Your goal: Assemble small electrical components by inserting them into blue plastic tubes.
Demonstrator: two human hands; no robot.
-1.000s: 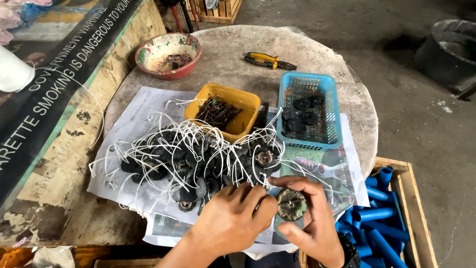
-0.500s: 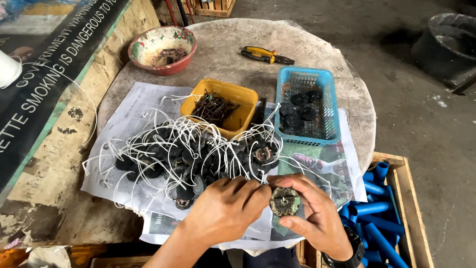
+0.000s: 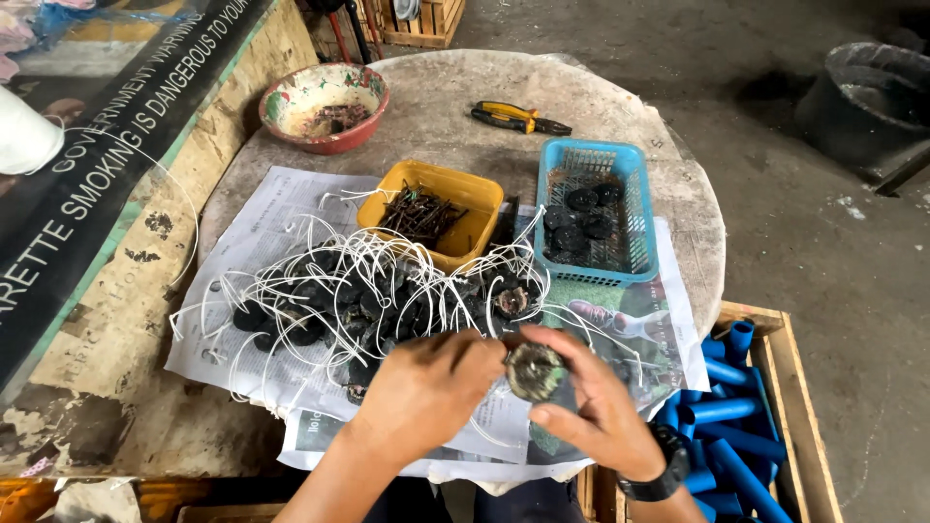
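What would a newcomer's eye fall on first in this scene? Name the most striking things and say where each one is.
First the tangle of white cords and dark round pieces, heaped on newspaper at the middle of the round table. Just below it, the left hand and right hand hold one small round piece between them. Behind the heap sit a yellow tray and a blue basket.

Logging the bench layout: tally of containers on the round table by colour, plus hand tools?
Yellow tray of nails: 1
Blue basket of dark discs: 1
Red-rimmed bowl: 1
Yellow-handled pliers: 1
Total: 4
Both hands, left hand and right hand, hold one round part.
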